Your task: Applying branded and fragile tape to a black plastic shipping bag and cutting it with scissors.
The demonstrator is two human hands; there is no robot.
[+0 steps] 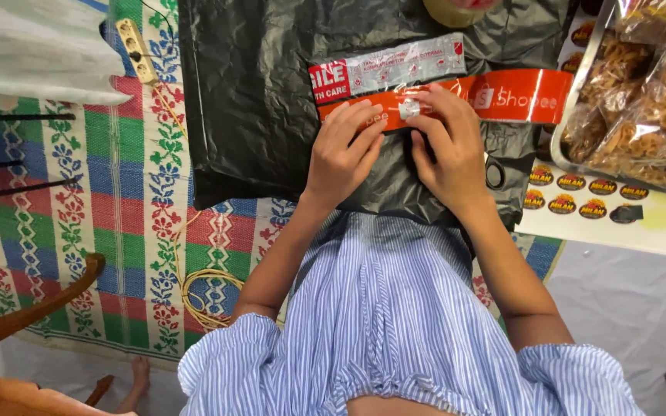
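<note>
A parcel wrapped in black plastic [256,92] lies on a colourful woven mat [79,200]. Across its top runs a strip of orange printed tape [518,96], with a red-and-white sticker strip [387,68] just above it. My left hand [344,150] lies flat with its fingers pressing the tape's left end. My right hand [449,146] presses down on the tape beside it, fingers spread. Black scissors [495,171] peek out right of my right hand.
A metal tray [580,77] of bagged fried snacks sits at the right, over a white sheet of round stickers [580,189]. A power strip [136,50] and coiled yellow cable [202,289] lie on the mat. A wooden chair part [25,316] is at lower left.
</note>
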